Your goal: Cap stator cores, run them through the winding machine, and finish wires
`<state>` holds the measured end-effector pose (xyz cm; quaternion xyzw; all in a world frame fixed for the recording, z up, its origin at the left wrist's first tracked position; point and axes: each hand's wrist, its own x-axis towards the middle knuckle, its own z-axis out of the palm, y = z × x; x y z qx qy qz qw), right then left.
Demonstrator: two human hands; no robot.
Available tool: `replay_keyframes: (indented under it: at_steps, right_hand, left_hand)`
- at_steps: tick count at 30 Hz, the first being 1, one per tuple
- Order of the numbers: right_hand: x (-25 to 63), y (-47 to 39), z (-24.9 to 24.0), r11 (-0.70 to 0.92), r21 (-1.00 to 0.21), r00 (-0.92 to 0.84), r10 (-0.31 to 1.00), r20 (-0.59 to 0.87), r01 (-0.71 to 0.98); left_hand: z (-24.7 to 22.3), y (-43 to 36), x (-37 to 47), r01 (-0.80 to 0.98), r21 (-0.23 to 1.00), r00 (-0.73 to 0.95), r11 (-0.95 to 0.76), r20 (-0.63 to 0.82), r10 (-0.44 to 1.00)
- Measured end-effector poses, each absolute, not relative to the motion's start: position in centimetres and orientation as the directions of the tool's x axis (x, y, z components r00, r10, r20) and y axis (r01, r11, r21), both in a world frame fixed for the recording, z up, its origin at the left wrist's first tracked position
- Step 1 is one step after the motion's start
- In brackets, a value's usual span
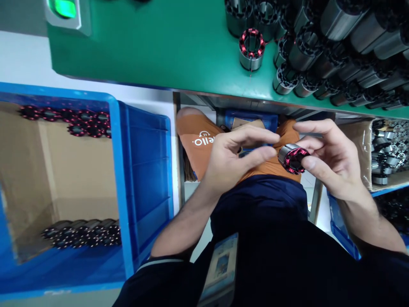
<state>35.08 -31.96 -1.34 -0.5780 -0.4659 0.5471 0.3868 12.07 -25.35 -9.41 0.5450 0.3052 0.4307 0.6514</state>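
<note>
A metal cylinder wound with red wire (292, 157) is held between the thumb and fingers of my right hand (335, 160), above my lap, with its wound end tilted toward me. Just left of it, my left hand (238, 155) has its thumb and fingers apart, with nothing between them and a small gap to the cylinder. A similar red-wound cylinder (252, 50) stands upright on the green table (153, 51), near its front edge.
Many dark-ended metal cylinders (303, 51) crowd the table's right side. A blue crate (123, 179) at left holds rows of wound parts on cardboard. At right, a lined box (361, 149) contains metal parts. A green-lit device (65, 9) sits at the upper left.
</note>
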Motion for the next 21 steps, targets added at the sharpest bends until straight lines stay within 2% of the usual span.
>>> replay_keyframes:
  at_steps: [4, 8, 10, 12, 14, 16, 21]
  right_hand:
    - [34.7, -31.5, -2.4, -0.162, -0.985, -0.096, 0.981, -0.166, 0.055]
    - [35.0, -31.6, -2.7, -0.121, -0.992, -0.094, 0.989, -0.118, -0.025]
    - [35.3, -31.8, -2.5, -0.120, -0.992, -0.069, 0.991, -0.117, -0.037]
    - [35.3, -31.8, -2.4, -0.126, -0.992, -0.054, 0.991, -0.125, -0.007]
    - [35.1, -31.7, -2.4, -0.137, -0.990, -0.065, 0.988, -0.140, 0.038]
    - [34.8, -31.5, -2.5, -0.134, -0.990, -0.096, 0.986, -0.138, 0.054]
    - [34.7, -31.3, -2.5, -0.091, -0.990, -0.132, 0.986, -0.105, 0.108]
  left_hand:
    - [-7.4, -25.3, 12.4, -0.311, 0.947, 0.492, 0.077, 0.091, 0.866]
    - [-9.3, -25.9, 12.2, -0.255, 0.940, 0.474, 0.225, -0.081, 0.877]
    - [-10.9, -26.1, 11.7, -0.185, 0.952, 0.412, 0.244, -0.150, 0.899]
    - [-11.6, -26.1, 11.1, -0.143, 0.983, 0.342, 0.114, -0.059, 0.938]
    - [-10.9, -26.0, 10.8, -0.147, 0.981, 0.332, -0.128, 0.171, 0.928]
    - [-9.3, -26.0, 10.9, -0.149, 0.931, 0.394, -0.334, 0.366, 0.843]
    - [-6.6, -26.3, 11.6, -0.069, 0.859, 0.460, -0.508, 0.479, 0.748]
